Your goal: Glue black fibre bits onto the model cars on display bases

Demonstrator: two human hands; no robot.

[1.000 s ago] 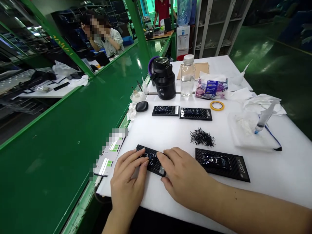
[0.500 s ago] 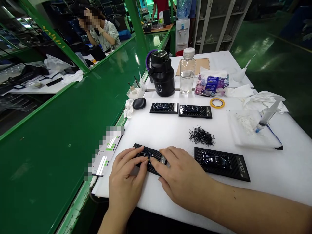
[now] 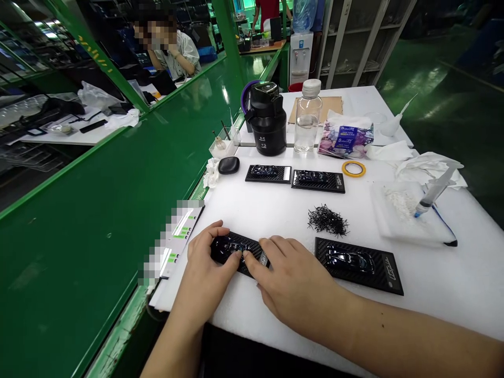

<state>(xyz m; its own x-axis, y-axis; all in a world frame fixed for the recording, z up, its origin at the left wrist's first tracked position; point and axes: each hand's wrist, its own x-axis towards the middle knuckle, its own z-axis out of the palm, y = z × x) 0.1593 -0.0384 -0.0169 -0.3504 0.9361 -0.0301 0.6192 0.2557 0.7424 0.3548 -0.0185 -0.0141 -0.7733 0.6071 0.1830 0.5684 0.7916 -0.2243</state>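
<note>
A dark model car (image 3: 231, 248) is mounted on a black carbon-patterned base plate (image 3: 255, 245) lying on the white tabletop. My left hand (image 3: 208, 262) wraps the plate's left end, its thumb on the car and its fingers curled at the far edge. From the right, my right hand (image 3: 289, 268) grips the same plate, with one fingertip pressing beside the left thumb and other fingers over the lettered end. What lies between the meeting fingertips, if anything, is too small to see. A second car plate (image 3: 358, 265) lies to the right of my right hand.
Two more car plates (image 3: 268, 173) lie farther back. A heap of short black strips (image 3: 328, 220) sits mid-table. Around are a yellow tape roll (image 3: 353, 168), a syringe (image 3: 435, 194) on a white pad, a black jug (image 3: 268, 123), a glass bottle (image 3: 307, 123) and a tissue pack (image 3: 346, 139).
My left fingers have moved off the car's top and spread to the plate's far left edge, uncovering more of the car. My right hand stays nearly in place. The view has shifted slightly.
</note>
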